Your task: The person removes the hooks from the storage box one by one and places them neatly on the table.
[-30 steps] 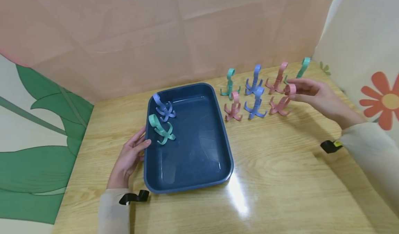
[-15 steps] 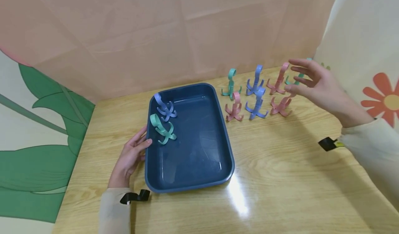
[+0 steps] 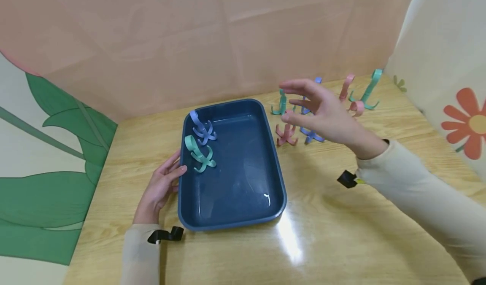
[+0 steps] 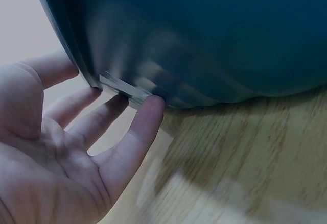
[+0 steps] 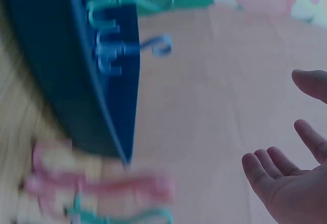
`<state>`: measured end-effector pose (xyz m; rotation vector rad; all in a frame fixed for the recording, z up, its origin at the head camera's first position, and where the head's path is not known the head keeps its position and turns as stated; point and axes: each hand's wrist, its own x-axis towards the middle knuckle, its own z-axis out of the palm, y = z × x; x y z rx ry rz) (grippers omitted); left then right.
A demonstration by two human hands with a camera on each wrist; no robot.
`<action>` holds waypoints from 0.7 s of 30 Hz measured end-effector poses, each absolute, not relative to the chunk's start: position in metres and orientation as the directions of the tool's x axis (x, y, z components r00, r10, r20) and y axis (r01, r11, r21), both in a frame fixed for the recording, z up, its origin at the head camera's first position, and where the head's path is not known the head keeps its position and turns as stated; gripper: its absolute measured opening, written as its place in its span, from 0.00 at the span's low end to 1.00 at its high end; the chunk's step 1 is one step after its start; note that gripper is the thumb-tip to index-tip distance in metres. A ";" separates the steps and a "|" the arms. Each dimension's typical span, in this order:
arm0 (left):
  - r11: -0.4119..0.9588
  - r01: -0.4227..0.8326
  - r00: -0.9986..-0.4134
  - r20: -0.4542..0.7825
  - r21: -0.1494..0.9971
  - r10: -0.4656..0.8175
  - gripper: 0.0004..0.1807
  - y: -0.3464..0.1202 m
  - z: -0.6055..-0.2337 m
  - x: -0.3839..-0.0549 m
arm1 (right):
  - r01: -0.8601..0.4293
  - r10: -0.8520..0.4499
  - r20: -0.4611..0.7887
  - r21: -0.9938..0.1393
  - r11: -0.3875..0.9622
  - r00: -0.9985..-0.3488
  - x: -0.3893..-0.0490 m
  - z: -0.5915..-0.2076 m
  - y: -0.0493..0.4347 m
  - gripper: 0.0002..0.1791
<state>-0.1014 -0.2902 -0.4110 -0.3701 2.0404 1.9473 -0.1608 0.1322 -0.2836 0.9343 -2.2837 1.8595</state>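
Observation:
My left hand (image 3: 161, 188) is at the left side of a dark blue tray (image 3: 244, 179). Its thumb lies at the rim, and in the left wrist view the extended fingers (image 4: 140, 127) touch the outer wall. Inside the tray lean a blue pronged hook (image 3: 203, 134) and a green pronged hook (image 3: 205, 162). My right hand (image 3: 322, 114), fingers spread and holding nothing, hovers over the hooks right of the tray. It overlaps a green hook (image 3: 282, 103), a pink hook (image 3: 286, 137) and blue hooks (image 3: 313, 137), partly hiding them.
Further right stand a pink hook (image 3: 347, 84), another pink hook (image 3: 357, 108) mostly behind the wrist, and a green hook (image 3: 372, 87). Behind the wooden table (image 3: 300, 243) rises a pinkish sheet (image 3: 228, 44). A flower-printed wall (image 3: 467, 120) borders the right side.
My right hand has let go of the front right pink hook, risen, and moved left over the hooks nearer the tray. The left hand stays against the tray.

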 end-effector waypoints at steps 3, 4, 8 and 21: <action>0.051 -0.382 -0.924 -0.383 0.923 0.015 0.35 -0.289 -0.410 -0.102 | -0.481 -0.479 0.379 -0.870 0.106 -0.791 -0.159 -0.287 0.106 0.31; 0.053 -0.383 -0.923 -0.384 0.922 0.013 0.35 -0.288 -0.410 -0.103 | -0.479 -0.499 0.368 -0.871 0.111 -0.784 -0.159 -0.288 0.097 0.31; 0.047 -0.386 -0.922 -0.387 0.921 0.011 0.35 -0.286 -0.411 -0.104 | -0.477 -0.551 0.346 -0.872 0.110 -0.760 -0.159 -0.295 0.067 0.32; 0.042 -0.380 -0.924 -0.381 0.924 0.023 0.34 -0.281 -0.412 -0.104 | -0.400 -0.658 0.282 -0.916 0.031 -0.698 -0.175 -0.329 -0.002 0.33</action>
